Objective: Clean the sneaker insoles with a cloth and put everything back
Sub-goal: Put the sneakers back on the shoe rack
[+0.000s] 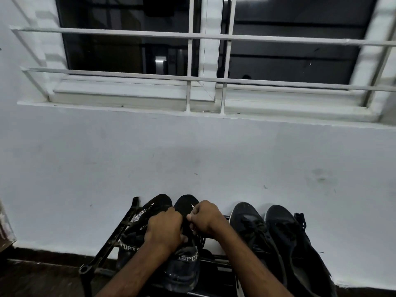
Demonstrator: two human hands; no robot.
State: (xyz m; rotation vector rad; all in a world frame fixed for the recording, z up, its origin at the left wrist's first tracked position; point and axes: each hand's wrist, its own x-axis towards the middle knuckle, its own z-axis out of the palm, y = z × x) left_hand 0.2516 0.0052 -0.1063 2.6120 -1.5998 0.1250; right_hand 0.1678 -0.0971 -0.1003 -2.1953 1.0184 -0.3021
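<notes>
Both fists curled, left hand (164, 229) and right hand (205, 217) pinching thin laces (200, 240) over a black mesh sneaker (184, 271) on a dark metal rack (107, 249).

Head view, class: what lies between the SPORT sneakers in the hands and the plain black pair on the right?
In the head view: bare white wall and shoe rack; no other shoe.

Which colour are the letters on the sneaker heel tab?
White, on the black heel tab, head view.
</notes>
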